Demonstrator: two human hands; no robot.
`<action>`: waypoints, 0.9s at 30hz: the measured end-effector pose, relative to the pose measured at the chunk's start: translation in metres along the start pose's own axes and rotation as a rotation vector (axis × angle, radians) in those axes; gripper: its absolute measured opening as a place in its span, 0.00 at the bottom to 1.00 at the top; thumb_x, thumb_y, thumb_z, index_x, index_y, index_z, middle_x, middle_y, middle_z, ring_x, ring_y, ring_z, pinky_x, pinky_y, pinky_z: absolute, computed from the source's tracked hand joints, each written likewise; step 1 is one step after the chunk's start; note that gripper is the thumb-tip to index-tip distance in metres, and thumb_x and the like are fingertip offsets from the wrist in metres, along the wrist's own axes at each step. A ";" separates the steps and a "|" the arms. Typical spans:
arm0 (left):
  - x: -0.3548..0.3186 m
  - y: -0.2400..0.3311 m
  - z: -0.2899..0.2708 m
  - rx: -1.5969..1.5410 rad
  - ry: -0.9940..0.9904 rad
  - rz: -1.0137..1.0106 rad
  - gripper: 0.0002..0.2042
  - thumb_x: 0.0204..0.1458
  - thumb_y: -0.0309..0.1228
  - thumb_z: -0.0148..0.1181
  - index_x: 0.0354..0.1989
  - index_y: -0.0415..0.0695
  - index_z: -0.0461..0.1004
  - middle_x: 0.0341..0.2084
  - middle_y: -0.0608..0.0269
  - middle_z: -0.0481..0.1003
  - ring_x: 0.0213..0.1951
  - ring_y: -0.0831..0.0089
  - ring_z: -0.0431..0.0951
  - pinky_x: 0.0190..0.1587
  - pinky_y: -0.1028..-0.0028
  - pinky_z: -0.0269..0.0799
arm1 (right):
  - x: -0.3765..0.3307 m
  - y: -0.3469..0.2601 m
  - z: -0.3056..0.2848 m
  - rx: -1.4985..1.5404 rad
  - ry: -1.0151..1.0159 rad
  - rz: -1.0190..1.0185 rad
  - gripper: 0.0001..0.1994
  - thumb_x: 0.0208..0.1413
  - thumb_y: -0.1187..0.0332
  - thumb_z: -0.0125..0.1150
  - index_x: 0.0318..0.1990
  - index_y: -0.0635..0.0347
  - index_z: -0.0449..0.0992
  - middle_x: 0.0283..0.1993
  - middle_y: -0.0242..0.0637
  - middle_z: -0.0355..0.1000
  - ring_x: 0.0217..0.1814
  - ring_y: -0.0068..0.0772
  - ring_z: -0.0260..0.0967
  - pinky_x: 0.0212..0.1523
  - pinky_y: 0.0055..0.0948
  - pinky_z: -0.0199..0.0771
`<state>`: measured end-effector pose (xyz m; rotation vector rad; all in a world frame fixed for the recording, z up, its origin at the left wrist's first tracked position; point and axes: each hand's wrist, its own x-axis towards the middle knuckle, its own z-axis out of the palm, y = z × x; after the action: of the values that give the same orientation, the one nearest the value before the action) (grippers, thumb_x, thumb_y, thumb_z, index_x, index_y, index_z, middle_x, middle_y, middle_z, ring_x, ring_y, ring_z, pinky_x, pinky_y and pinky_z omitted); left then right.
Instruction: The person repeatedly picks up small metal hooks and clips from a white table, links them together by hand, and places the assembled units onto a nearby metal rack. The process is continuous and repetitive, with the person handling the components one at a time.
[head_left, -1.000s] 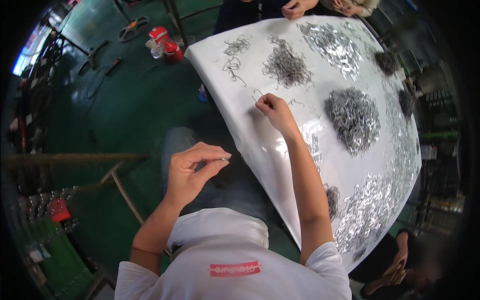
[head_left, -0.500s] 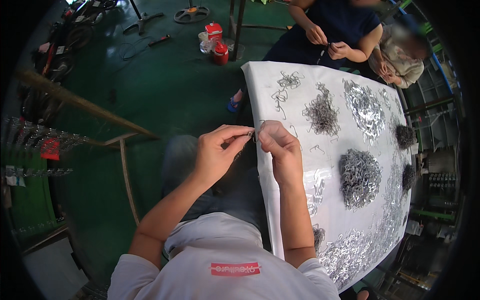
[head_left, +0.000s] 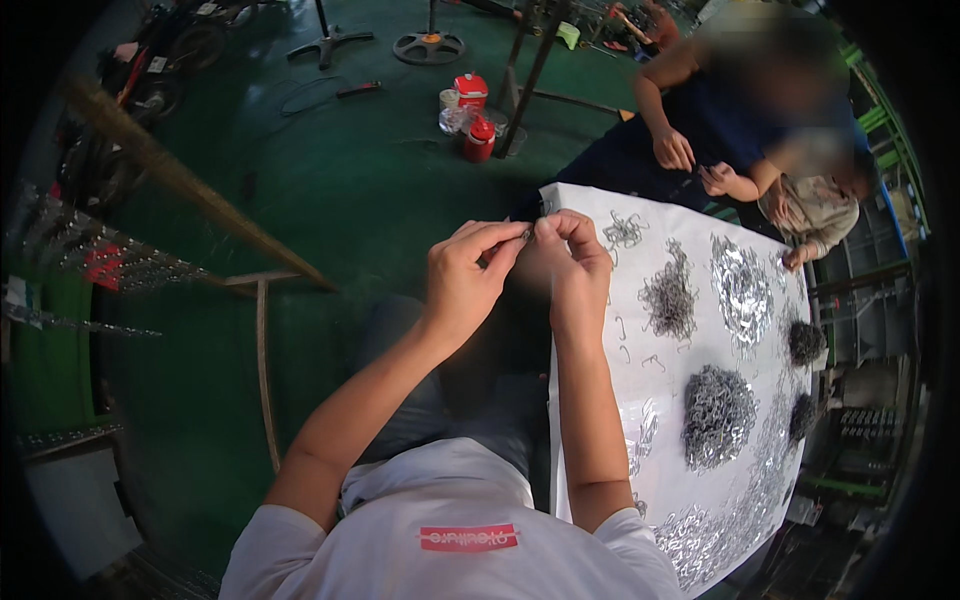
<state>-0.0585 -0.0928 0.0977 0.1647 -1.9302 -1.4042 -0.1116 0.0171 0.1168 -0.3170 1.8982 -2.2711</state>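
My left hand [head_left: 465, 275] and my right hand [head_left: 572, 270] meet fingertip to fingertip in front of me, just off the near left corner of a white-covered table [head_left: 660, 385]. Both are closed in a pinch. Between them is a small metal wire piece [head_left: 527, 233], mostly covered by the fingers, so its full shape is hidden. On the table beside my right hand lie loose bent wire hooks [head_left: 622, 232]. Farther right are a heap of wire hooks [head_left: 670, 300], a pile of shiny metal pieces [head_left: 740, 295] and a dense grey metal heap [head_left: 718, 415].
Two people, one in dark blue [head_left: 690, 120] and one in beige [head_left: 825, 215], work at the table's far end. A red jug [head_left: 480, 140] and red cooler [head_left: 470, 90] stand on the green floor. At left are a wooden bar [head_left: 200, 180] and a rack of metal pieces [head_left: 100, 250].
The view has shifted, so the table and floor things sit lower and farther right. My hands have drawn closer together; the wire piece is more covered. The beige-clad person's hand has reached to the table.
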 end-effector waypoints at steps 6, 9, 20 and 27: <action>0.046 -0.009 -0.035 0.125 0.168 0.228 0.20 0.47 0.18 0.63 0.50 0.45 0.76 0.32 0.62 0.79 0.30 0.73 0.78 0.31 0.78 0.72 | 0.046 -0.001 0.064 0.035 -0.094 -0.230 0.04 0.55 0.72 0.63 0.34 0.64 0.77 0.44 0.29 0.67 0.44 0.22 0.66 0.45 0.22 0.66; 0.057 -0.013 -0.068 0.229 0.302 0.266 0.20 0.48 0.19 0.63 0.51 0.45 0.74 0.35 0.62 0.79 0.35 0.72 0.78 0.33 0.76 0.72 | 0.064 -0.013 0.095 0.063 -0.198 -0.331 0.04 0.54 0.72 0.64 0.35 0.62 0.78 0.39 0.27 0.70 0.44 0.21 0.66 0.48 0.22 0.64; -0.131 -0.096 -0.216 0.494 0.503 -0.297 0.14 0.49 0.21 0.58 0.47 0.42 0.73 0.40 0.56 0.75 0.40 0.57 0.75 0.43 0.65 0.71 | 0.049 -0.095 0.231 0.175 -0.705 -0.297 0.06 0.58 0.70 0.61 0.40 0.61 0.77 0.34 0.23 0.71 0.32 0.12 0.61 0.34 0.14 0.57; -0.334 -0.172 -0.244 0.867 0.357 -0.677 0.10 0.53 0.31 0.55 0.43 0.45 0.73 0.41 0.56 0.73 0.47 0.53 0.70 0.49 0.56 0.66 | 0.024 -0.133 0.329 0.142 -0.849 -0.322 0.07 0.56 0.65 0.65 0.41 0.52 0.79 0.37 0.20 0.74 0.36 0.12 0.65 0.37 0.15 0.59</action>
<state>0.2820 -0.1846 -0.1786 1.4723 -2.1176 -0.7035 -0.0460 -0.2777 0.3047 -1.3806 1.2900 -1.9166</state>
